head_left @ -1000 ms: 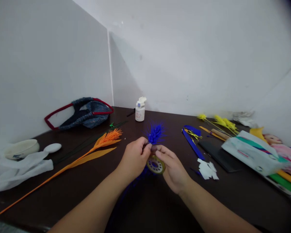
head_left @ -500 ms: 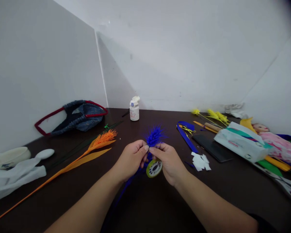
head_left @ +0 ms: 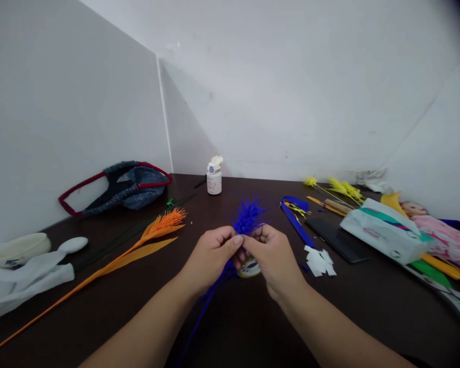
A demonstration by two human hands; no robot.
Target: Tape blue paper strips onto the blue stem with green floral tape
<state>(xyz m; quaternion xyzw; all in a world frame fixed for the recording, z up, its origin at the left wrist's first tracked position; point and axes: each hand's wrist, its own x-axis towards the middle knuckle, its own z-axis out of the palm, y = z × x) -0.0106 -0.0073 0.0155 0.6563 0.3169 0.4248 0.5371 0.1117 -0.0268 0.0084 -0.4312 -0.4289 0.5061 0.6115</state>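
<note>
Both hands meet in the middle, at the base of a bristly blue artificial wheat ear [head_left: 248,217]. My left hand [head_left: 216,250] is closed around the base, its thumb pressed near the other thumb. A thin blue stem [head_left: 199,322] runs down toward me from below the left fingers. My right hand [head_left: 274,255] pinches the same base from the other side. Just under the fingers hangs a roll of tape [head_left: 250,268] with a white core and yellowish rim, partly hidden by the right hand. Whether a strip of tape lies between the fingers cannot be seen.
An orange wheat stalk [head_left: 138,248] lies left, near a white spoon [head_left: 73,245] and denim bag [head_left: 138,189]. A white bottle [head_left: 214,182] stands behind. Right are blue ribbon [head_left: 297,225], white scraps [head_left: 320,261], a black slab [head_left: 337,239], a tissue pack [head_left: 387,230] and scissors [head_left: 456,301].
The tape roll has moved up and tipped flatter, now more covered by my right fingers. My hands have drawn closer together around the ear's base. The view has shifted slightly.
</note>
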